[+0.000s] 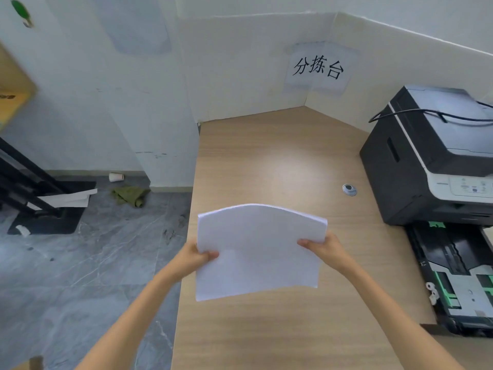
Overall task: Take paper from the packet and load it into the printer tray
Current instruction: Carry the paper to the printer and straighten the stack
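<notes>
Above the wooden desk, a thin stack of paper is held in the air, pinched at its left edge by the left hand and at its right edge by the right hand, thumbs on top. The far edge is bowed upward, so the sheets are not squared. The printer tray is pulled out and lies well apart, to the right, below the printer; the packet is not seen. If the stack is carried over unaligned, sheets could be fanned or slipped from the pinch. Corners could be caught on the tray's green guides, and a skewed load would likely be misfed.
</notes>
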